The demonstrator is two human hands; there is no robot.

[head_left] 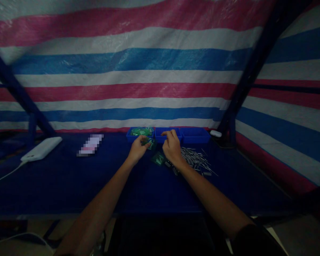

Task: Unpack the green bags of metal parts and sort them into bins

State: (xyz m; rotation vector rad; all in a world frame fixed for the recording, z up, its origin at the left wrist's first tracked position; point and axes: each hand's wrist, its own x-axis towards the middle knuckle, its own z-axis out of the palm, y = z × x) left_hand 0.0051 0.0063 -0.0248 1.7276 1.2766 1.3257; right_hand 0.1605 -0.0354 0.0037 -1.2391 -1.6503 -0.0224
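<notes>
My left hand [138,148] is closed, with thumb and fingertips pinching a small green packet [152,145] just in front of the blue bin at the left of the row. My right hand [172,145] hovers before the middle bin with its fingers curled; whatever they hold, if anything, is too small to make out. Another green packet [158,158] with pale pieces in it lies on the table between the hands. Beside and partly behind my right wrist spreads a pile of thin metal rods [197,158], with several short dark pieces [175,171] near it.
Along the back stand a left blue bin [129,137] of green packets, a middle bin [158,138] and a right bin [196,140]. A small white case [216,133] sits farther right. At left are a white power bank [42,148] with a cable and a blurred-out flat item [90,145].
</notes>
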